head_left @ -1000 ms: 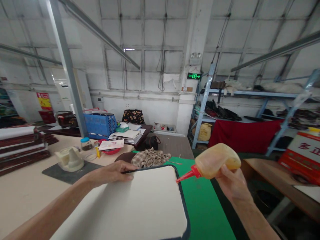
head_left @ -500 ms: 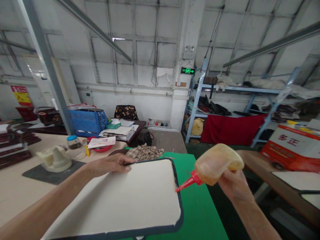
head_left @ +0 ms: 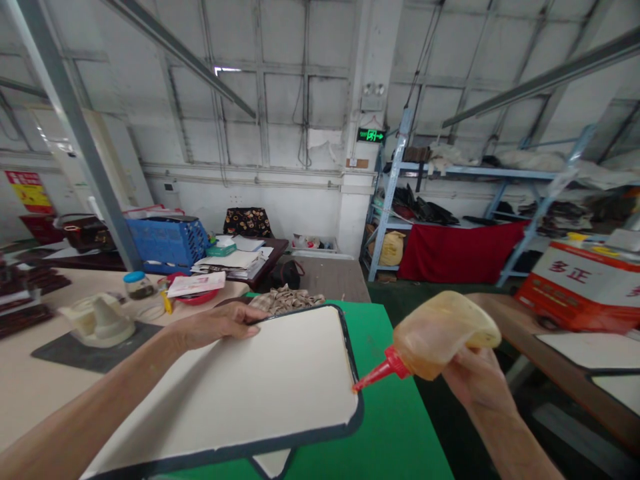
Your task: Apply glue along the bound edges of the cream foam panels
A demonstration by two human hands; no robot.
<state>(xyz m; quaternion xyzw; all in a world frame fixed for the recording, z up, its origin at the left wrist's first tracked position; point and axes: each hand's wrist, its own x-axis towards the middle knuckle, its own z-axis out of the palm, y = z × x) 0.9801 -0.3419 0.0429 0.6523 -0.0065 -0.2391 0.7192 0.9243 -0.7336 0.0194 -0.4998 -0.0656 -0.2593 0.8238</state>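
My left hand (head_left: 227,325) grips the far edge of a large off-white panel (head_left: 260,387) with a dark rim and rounded corners. The panel is held above a green board (head_left: 395,413). My right hand (head_left: 475,373) holds a translucent squeeze bottle (head_left: 440,330) of amber liquid, tilted down to the left. Its red nozzle (head_left: 383,369) touches the panel's right edge near the near corner. Part of another white, dark-edged piece (head_left: 273,462) shows beneath the panel.
Crumpled checked cloth (head_left: 285,300) lies just beyond the panel. At left are a cream tape dispenser (head_left: 103,320), a blue-lidded jar (head_left: 139,285) and a blue basket (head_left: 167,241). White panels (head_left: 590,350) lie on the right-hand table (head_left: 510,317).
The nozzle has slid along the panel's right edge toward the near corner. The panel's near edge has risen, showing more of the piece below. The view has shifted slightly.
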